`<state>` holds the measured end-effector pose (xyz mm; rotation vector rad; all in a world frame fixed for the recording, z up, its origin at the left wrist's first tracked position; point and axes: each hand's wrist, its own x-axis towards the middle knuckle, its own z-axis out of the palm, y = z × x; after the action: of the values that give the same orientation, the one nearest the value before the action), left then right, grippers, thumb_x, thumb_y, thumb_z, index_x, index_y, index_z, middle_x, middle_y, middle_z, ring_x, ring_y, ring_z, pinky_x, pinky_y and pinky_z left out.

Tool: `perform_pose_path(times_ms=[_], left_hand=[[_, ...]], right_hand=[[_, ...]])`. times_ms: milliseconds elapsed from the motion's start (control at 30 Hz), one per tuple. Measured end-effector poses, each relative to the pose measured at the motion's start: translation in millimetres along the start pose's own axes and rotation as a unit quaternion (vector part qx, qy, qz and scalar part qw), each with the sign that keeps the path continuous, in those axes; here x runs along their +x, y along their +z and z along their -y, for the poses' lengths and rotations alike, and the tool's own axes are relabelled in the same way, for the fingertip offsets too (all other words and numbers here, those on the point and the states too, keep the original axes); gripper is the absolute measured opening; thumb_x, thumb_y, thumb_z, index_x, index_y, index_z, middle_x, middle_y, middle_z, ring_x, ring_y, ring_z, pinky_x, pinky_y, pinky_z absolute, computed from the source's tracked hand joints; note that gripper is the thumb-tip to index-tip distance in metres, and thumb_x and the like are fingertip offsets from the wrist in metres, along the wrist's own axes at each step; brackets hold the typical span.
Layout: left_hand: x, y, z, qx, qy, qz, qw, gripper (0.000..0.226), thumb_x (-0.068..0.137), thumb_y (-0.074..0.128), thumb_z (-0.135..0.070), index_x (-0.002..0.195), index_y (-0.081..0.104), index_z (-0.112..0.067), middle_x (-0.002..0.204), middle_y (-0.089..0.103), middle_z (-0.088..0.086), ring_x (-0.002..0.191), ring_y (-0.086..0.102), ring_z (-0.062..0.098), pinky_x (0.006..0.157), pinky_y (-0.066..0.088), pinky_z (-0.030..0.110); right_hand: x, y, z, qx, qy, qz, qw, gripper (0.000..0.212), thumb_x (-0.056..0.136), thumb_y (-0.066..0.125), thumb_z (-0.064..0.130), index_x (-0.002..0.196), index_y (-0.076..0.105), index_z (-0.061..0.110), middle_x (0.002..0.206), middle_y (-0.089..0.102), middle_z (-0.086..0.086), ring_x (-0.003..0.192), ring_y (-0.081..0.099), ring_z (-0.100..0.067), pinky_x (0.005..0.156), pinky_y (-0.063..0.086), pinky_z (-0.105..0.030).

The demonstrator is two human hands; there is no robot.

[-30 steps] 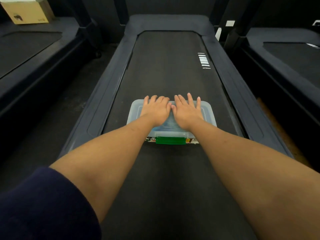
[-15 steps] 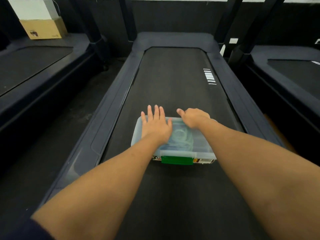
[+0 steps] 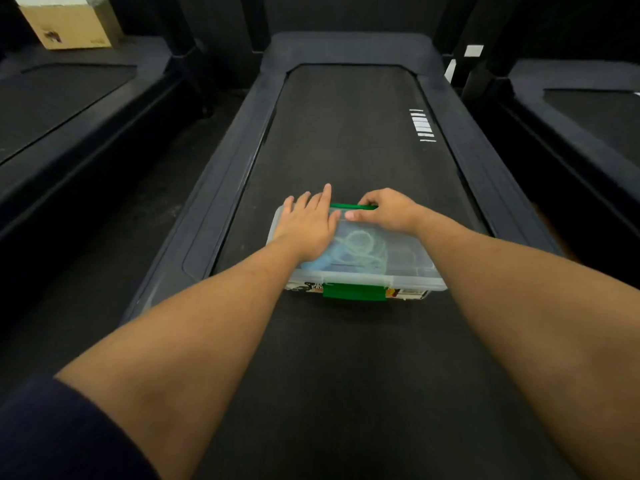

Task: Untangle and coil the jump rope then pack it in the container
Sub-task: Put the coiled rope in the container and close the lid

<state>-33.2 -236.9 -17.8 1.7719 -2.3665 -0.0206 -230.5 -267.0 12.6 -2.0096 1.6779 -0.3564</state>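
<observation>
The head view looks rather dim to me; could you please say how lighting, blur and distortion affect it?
Head view: dim, the treadmill belt swallowing detail; wide-angle stretch swells both forearms; slightly soft overall; the coiled rope shows hazily through the lid beside the left hand; the right hand grips the far green latch.

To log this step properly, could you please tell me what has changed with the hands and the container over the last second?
The right hand lifted off the lid and moved to the container far edge, where its fingers now curl over the far green latch. The left hand stayed flat on the lid; the container, the coiled jump rope inside and the near green latch look unmoved.
</observation>
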Motion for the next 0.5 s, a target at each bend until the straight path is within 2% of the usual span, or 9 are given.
perform_pose_path(times_ms=[67, 133, 233, 500], left_hand=[[1, 0, 0, 0.004, -0.002, 0.005, 1.0, 0.056, 0.106, 0.015, -0.042, 0.157, 0.017, -0.019, 0.158, 0.033, -0.002, 0.148, 0.022, 0.026, 0.12, 0.013, 0.048], [2, 1, 0, 0.005, 0.001, -0.004, 1.0, 0.05, 0.106, 0.016, -0.04, 0.151, 0.032, -0.024, 0.154, 0.04, -0.004, 0.144, 0.029, 0.026, 0.118, 0.015, 0.048], [2, 1, 1, -0.002, 0.007, -0.025, 1.0, 0.042, 0.107, 0.019, -0.037, 0.14, 0.044, -0.027, 0.143, 0.05, -0.004, 0.133, 0.04, 0.026, 0.116, 0.019, 0.047], [-1, -1, 1, -0.015, 0.011, -0.047, 0.999, 0.039, 0.107, 0.023, -0.037, 0.133, 0.05, -0.027, 0.137, 0.056, -0.004, 0.127, 0.045, 0.026, 0.115, 0.02, 0.045]], right_hand=[[-3, 1, -3, 0.027, -0.012, 0.005, 1.0, 0.052, 0.066, 0.069, 0.079, 0.092, 0.072, 0.034, 0.087, 0.07, 0.011, 0.094, 0.066, -0.017, 0.092, 0.051, -0.043], [-5, 3, -3, 0.028, -0.014, -0.008, 0.999, 0.049, 0.07, 0.071, 0.074, 0.102, 0.073, 0.037, 0.095, 0.071, 0.013, 0.103, 0.064, -0.015, 0.103, 0.043, -0.049], [-10, 7, 0, 0.037, -0.015, -0.038, 0.998, 0.037, 0.08, 0.073, 0.061, 0.106, 0.073, 0.036, 0.098, 0.071, 0.013, 0.106, 0.061, -0.016, 0.106, 0.04, -0.049], [-23, 15, 4, 0.062, -0.017, -0.104, 0.993, 0.046, 0.079, 0.075, 0.057, 0.118, 0.073, 0.032, 0.115, 0.072, 0.009, 0.117, 0.058, -0.017, 0.109, 0.038, -0.043]])
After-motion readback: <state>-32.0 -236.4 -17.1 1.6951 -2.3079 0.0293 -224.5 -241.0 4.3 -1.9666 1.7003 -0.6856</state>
